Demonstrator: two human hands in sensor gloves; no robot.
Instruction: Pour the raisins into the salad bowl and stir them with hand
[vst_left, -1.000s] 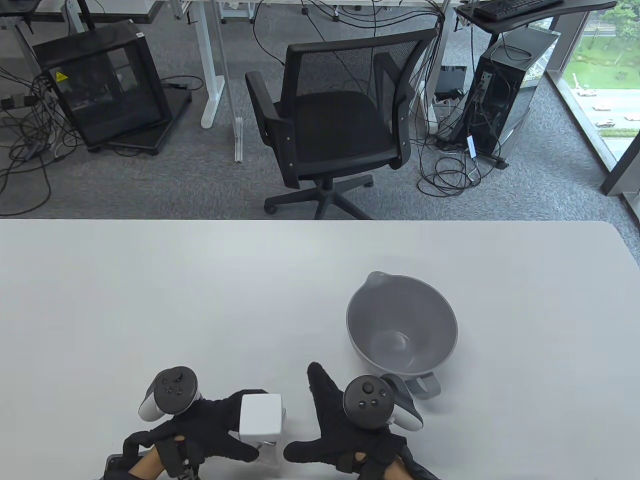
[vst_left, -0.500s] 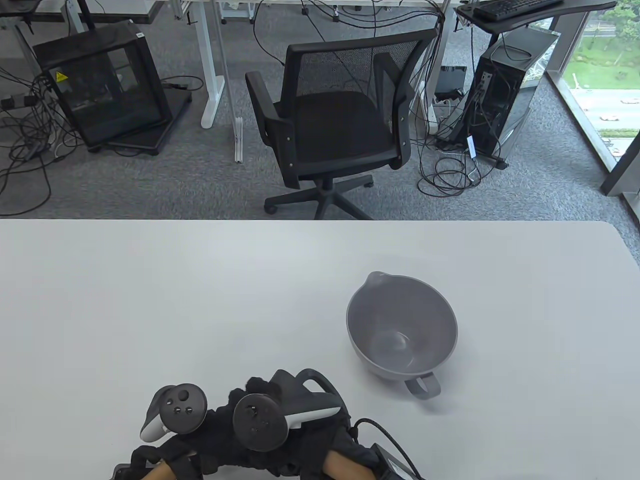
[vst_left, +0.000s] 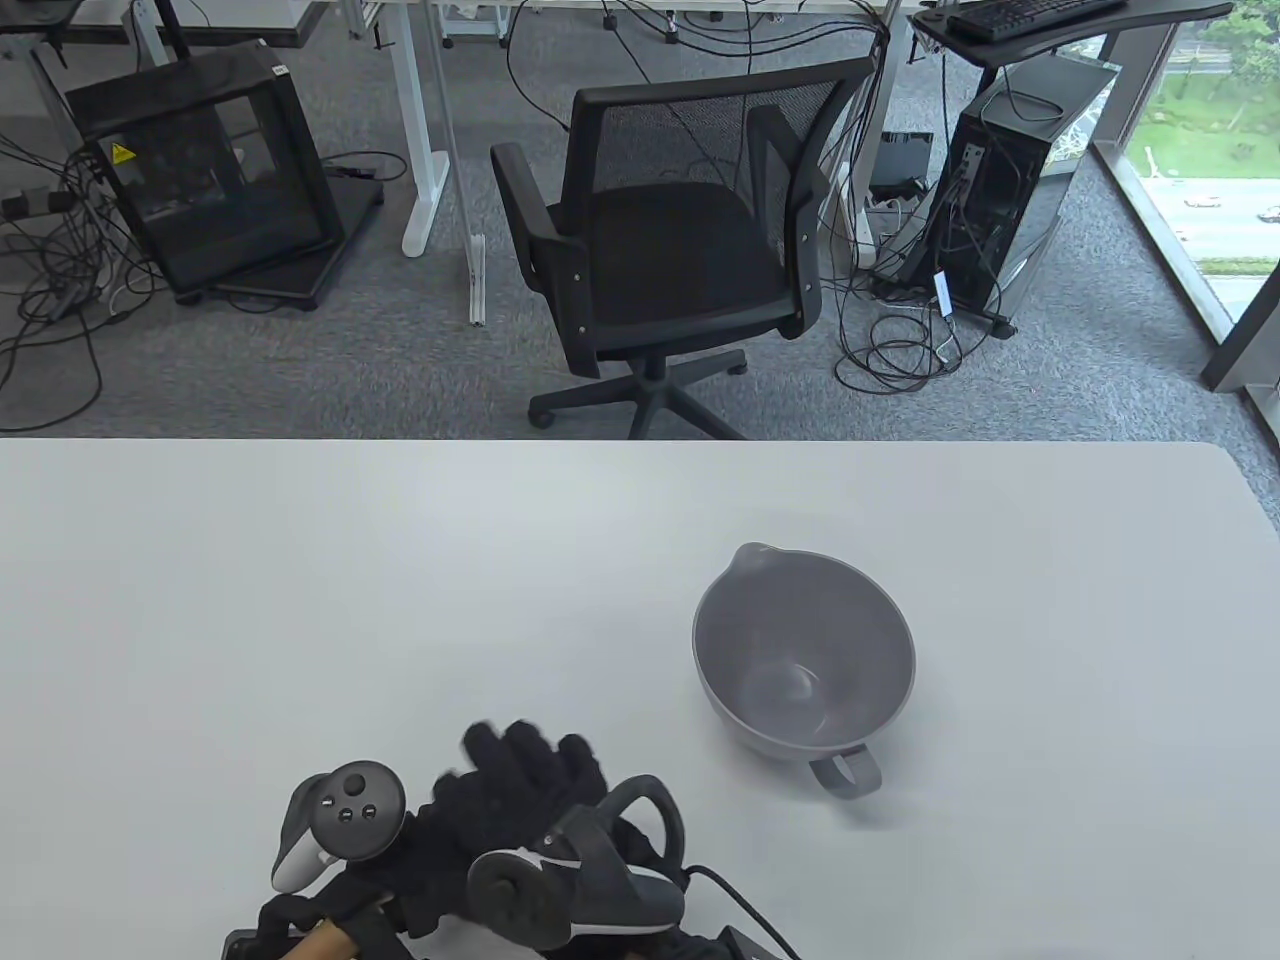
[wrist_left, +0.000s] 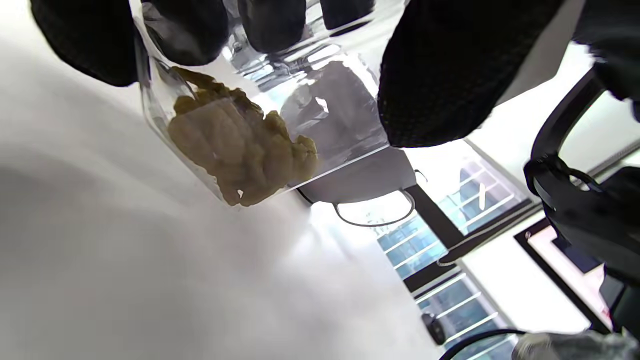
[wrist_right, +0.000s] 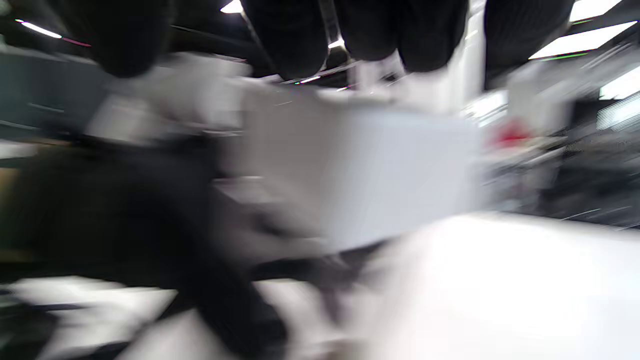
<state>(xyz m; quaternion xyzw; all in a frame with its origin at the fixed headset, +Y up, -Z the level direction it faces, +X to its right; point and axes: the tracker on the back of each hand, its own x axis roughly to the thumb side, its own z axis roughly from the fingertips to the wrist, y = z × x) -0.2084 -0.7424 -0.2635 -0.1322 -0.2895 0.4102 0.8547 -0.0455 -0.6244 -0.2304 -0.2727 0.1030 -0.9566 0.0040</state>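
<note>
Both hands are together at the near edge of the table (vst_left: 300, 560), well apart from the grey salad bowl (vst_left: 803, 655), which stands empty at the same place as before. The left hand (vst_left: 420, 860) grips a clear container (wrist_left: 260, 120); its fingers (wrist_left: 430, 75) curl around the wall, and the yellowish raisins (wrist_left: 240, 150) lie in the low corner of the tilted container. Half a second ago the right hand (vst_left: 540, 790) was lying over the left one; now its fingers point forward and its tracker (vst_left: 580, 880) is turned more to the near side. In the blurred right wrist view a white lid (wrist_right: 360, 170) is below the fingertips, but I cannot tell whether the hand holds it.
</note>
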